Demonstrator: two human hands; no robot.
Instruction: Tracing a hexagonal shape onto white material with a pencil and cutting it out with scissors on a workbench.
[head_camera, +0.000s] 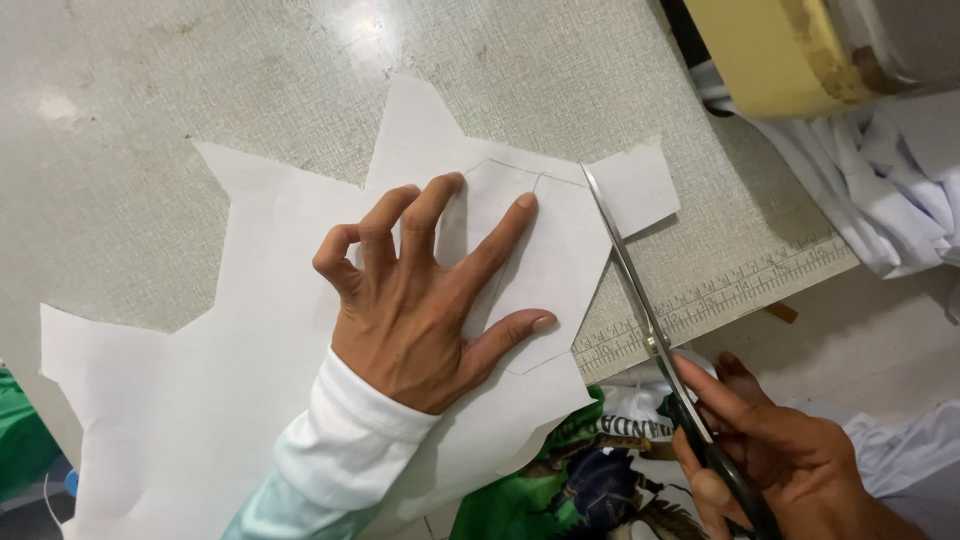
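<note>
A large sheet of white paper (250, 300) is spread flat on a pale, speckled tabletop (150, 100). Its outline is jagged, with pointed corners left along the upper and left edges, and part of it hangs past the near edge of the tabletop. A thin pencilled outline with straight, angled sides is drawn on the right part of the sheet.

The paper is pressed down by the left hand (420, 310), which is laid palm down with the fingers spread wide apart; nothing is gripped by it. The fingertips are set just inside the drawn outline. A white sleeve (340, 450) is worn on that arm.

A pair of scissors (650, 330) is held in the right hand (780, 460), whose grip is closed around the dark handles below the tabletop's edge. The long metal blades are laid along the right side of the outline, with the tips reaching the upper edge of the sheet, and a small flap of paper is seen to the right of the blades.

A printed ruler scale (740, 285) is marked along the tabletop's near edge. Green printed cloth (590, 480) is seen below, and white cloth (890, 190) lies at the right.
</note>
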